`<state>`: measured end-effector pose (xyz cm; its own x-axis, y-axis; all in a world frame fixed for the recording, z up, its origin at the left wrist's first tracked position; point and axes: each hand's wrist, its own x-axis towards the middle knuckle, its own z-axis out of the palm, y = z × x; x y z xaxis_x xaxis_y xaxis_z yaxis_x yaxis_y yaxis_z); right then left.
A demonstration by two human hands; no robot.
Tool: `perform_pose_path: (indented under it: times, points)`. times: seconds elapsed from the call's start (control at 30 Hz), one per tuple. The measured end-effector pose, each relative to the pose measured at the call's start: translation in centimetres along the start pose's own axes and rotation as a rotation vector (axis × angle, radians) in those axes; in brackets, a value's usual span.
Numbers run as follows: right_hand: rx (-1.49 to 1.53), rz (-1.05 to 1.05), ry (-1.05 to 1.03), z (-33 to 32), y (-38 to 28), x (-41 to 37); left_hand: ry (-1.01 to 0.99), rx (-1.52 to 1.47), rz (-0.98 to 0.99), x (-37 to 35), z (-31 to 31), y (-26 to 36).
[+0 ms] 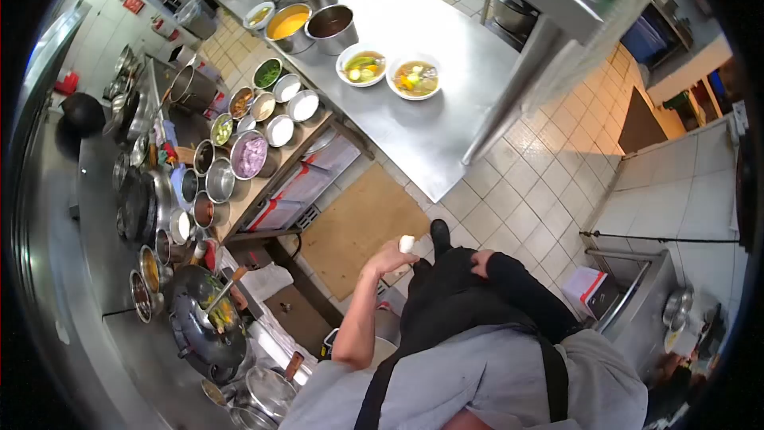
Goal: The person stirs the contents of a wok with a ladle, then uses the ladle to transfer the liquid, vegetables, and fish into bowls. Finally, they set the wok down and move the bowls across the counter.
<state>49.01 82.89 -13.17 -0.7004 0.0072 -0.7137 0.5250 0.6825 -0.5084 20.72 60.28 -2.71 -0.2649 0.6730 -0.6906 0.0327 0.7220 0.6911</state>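
My left hand (388,259) is closed around a small white rounded thing (407,244), whose kind I cannot make out. It is held out in front of my body, above the floor beside a brown mat. My right hand (480,263) hangs against the dark apron at my thigh, below a black sleeve. Its fingers are mostly hidden. Ahead, two white bowls of soup with vegetables, the left bowl (362,65) and the right bowl (414,76), stand on the steel table (454,131), apart from both hands.
On the left, a wok (199,342) holds vegetables and a ladle (223,295). Several metal pots of ingredients, one with chopped onion (250,154), line a shelf. A pot of orange liquid (288,22) stands on the table. A brown mat (358,211) covers part of the tiled floor.
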Motion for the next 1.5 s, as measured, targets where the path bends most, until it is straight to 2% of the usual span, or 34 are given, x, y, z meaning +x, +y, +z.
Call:
perform_pose_path:
  times: [0.03, 0.1, 0.2, 0.3, 0.4, 0.5, 0.53, 0.6, 0.63, 0.73, 0.8, 0.97, 1.0, 1.07, 1.17, 1.23, 1.27, 1.3, 1.33, 1.37, 1.4, 1.5]
  points:
    - [-0.137, 0.07, -0.007, 1.4, 4.0, -0.6, -0.025, 0.061, 0.044, 0.3, 0.6, 1.8]
    - [0.913, 0.373, 0.353, 1.2, 7.3, -5.7, -0.037, 0.131, 0.098, 0.6, 2.0, 5.2]
    - [1.193, 0.611, 0.706, 4.1, 14.7, -7.4, -0.019, 0.132, 0.114, 1.5, 5.1, 10.3]
    - [1.35, 0.883, 0.707, 9.7, 23.7, -6.2, -0.002, 0.05, 0.074, 3.9, 8.9, 14.2]
    - [0.584, 1.123, 0.567, 12.0, 30.0, -5.2, 0.049, -0.098, 0.009, 8.0, 13.9, 17.4]
    - [0.739, 0.731, 0.662, 6.1, 34.8, -9.8, 0.115, -0.108, 0.056, 12.2, 18.8, 22.0]
    - [1.216, 0.698, 0.645, 4.1, 36.9, -10.7, 0.11, -0.097, 0.081, 14.7, 20.4, 23.0]
    - [1.328, 0.689, 0.625, 0.3, 40.6, -13.0, 0.027, -0.071, 0.046, 19.7, 23.1, 25.2]
    - [1.393, 0.69, 0.63, -1.5, 42.4, -13.8, 0.052, -0.043, 0.066, 20.7, 24.0, 28.3]
    - [1.419, 0.798, 0.658, -6.9, 47.7, -15.4, 0.1, 0.088, 0.142, 23.4, 26.8, 38.3]
    - [1.455, 0.769, 0.67, -10.3, 51.2, -14.7, 0.086, -0.032, 0.21, 25.5, 28.2, 43.0]
    - [1.405, 0.727, 0.61, -20.3, 54.4, -9.7, 0.055, -0.069, 0.158, 32.7, 28.3, 50.8]
    - [1.395, 0.713, 0.595, -22.5, 54.7, -8.6, 0.011, -0.168, 0.136, 35.0, 28.3, 51.9]
    - [1.388, 0.698, 0.578, -26.7, 55.0, -6.5, 0.048, -0.176, 0.113, 40.5, 27.8, 53.6]
    - [1.414, 0.662, 0.39, -31.8, 57.1, -5.0, 0.052, -0.227, 0.078, 47.9, 26.6, 58.6]
    - [0.832, 0.522, 0.217, -31.1, 65.3, -0.6, 0.097, -0.288, 0.015, 51.4, 23.9, 64.2]
    - [0.754, 0.53, 0.547, -34.3, 66.2, -0.1, 0.149, -0.366, 0.062, 52.7, 22.8, 65.8]
    - [1.203, 0.618, 0.771, -38.8, 65.8, 1.1, 0.213, -0.433, 0.123, 54.4, 21.2, 67.4]
    - [1.12, 0.678, 0.766, -43.2, 66.5, 2.7, 0.278, -0.49, 0.183, 55.1, 19.4, 68.4]
    - [1.038, 0.64, 0.667, -47.3, 67.3, 4.3, 0.332, -0.51, 0.182, 55.0, 17.8, 68.9]
    - [0.844, 0.653, 0.62, -49.3, 69.5, 7.5, 0.385, -0.532, 0.194, 55.0, 16.1, 69.6]
    - [0.168, 0.402, 0.497, -59.4, 68.2, 13.8, 0.531, -0.714, 0.174, 54.6, 11.8, 69.9]
